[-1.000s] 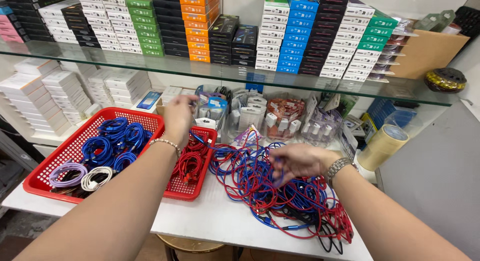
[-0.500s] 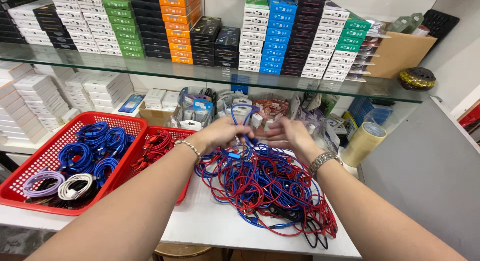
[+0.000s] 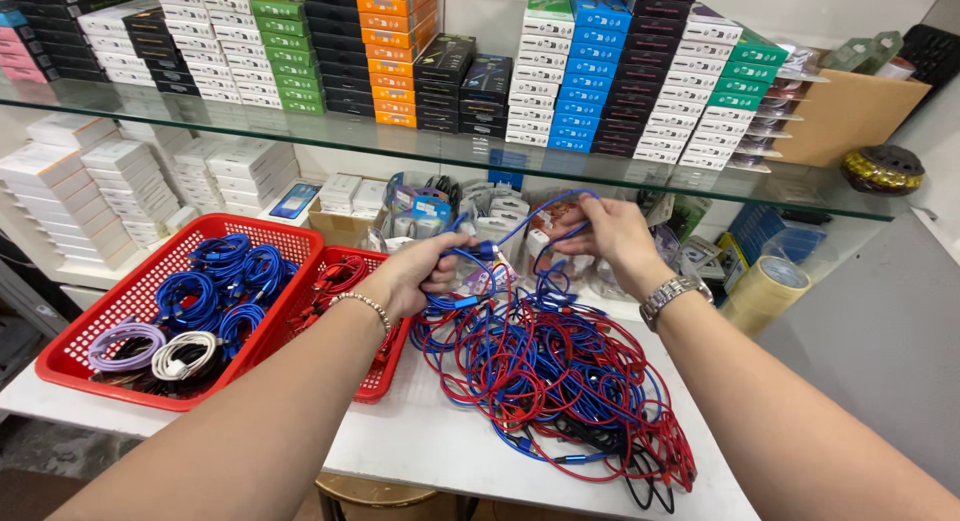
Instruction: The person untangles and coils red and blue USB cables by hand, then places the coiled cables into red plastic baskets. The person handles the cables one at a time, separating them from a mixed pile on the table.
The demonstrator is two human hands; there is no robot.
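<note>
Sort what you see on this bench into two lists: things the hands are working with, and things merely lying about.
In hand:
left hand and right hand, both gripping one blue cable
tangled heap of red and blue cables
red basket holding coiled cables

Lying about:
roll of tape
stacked boxes on the glass shelf
brown cardboard box

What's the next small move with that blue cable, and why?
Probably keep lifting and drawing the blue cable up out of the tangled pile. The left hand pinches its connector end, the right hand holds the loop higher, but the lower part runs down into the red and blue tangle. It looks not yet free, so coiling it for the red basket seems premature.
</note>
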